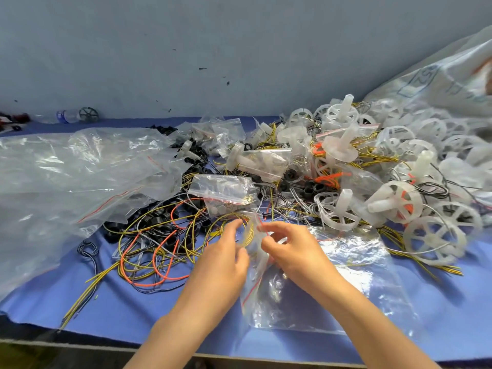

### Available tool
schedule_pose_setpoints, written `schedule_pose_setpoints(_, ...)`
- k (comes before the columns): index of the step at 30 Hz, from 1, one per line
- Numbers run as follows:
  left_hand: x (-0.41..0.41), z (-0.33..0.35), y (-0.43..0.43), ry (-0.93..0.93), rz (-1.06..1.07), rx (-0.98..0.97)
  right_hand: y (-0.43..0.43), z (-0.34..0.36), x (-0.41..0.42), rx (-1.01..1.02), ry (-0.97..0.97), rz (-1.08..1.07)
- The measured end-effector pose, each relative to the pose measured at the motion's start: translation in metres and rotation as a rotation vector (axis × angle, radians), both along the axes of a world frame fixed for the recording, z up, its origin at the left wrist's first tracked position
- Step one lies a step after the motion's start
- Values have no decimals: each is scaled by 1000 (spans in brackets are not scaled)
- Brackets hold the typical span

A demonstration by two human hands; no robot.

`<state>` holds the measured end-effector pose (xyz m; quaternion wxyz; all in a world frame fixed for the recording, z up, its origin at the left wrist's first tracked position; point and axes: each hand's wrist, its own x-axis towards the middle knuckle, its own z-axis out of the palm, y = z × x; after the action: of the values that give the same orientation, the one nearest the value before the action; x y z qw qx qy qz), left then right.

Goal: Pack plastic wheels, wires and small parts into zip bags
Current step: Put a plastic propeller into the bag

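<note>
Since the small zip bag [256,266] must be held open to take the coiled yellow wire [249,235], the right hand [290,249] pinches its red-striped mouth near the centre while the left hand [226,253] seems to grip the coil just beside it, with plastic wheels [394,203] heaped far right within reach

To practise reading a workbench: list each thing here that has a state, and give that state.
left hand: pinches the zip bag.
right hand: pinches the zip bag.
zip bag: held between both hands.
filled bag: lying on wires.
wheels: loose, unbagged.
bottle: on its side.
</note>
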<state>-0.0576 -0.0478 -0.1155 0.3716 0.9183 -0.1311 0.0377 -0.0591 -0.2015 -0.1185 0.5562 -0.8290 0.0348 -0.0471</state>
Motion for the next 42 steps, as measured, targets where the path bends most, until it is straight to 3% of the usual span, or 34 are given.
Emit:
schedule_pose_setpoints(5,9,0,8,-25,5,102,-10,10,-9,-124,-144,-225)
schedule_pose_setpoints(9,14,1,4,-15,-96,103,-7,5,-14,-248,-67,-100)
schedule_pose_setpoints(12,18,10,1,-84,-31,174,-9,0,-12,-330,-67,-83)
schedule_pose_setpoints(14,22,24,-11,-190,-19,110,-12,-2,-13,-348,-42,-68)
schedule_pose_setpoints(17,32,51,-57,-269,-167,-19,-14,-1,-12,-373,-3,-52)
schedule_pose_setpoints(20,45,65,-119,-297,-340,143,-16,1,-10,-451,46,26)
schedule_pose_setpoints(24,61,60,-168,-289,-379,499,-14,6,-18,-604,161,172)
schedule_pose_setpoints(28,66,59,-174,-260,-352,566,-17,5,-11,-553,180,98)
schedule_pose_setpoints(31,67,65,-150,-192,-356,304,-19,2,-9,-468,115,95)
schedule_pose_setpoints(33,66,71,-124,-67,-280,-66,-23,3,-9,-371,43,63)
schedule_pose_setpoints(36,60,75,-85,330,-150,-656,-26,1,-7,-343,34,78)
schedule_pose_setpoints(42,56,60,-34,617,-130,-1205,-18,6,0,-288,-42,19)
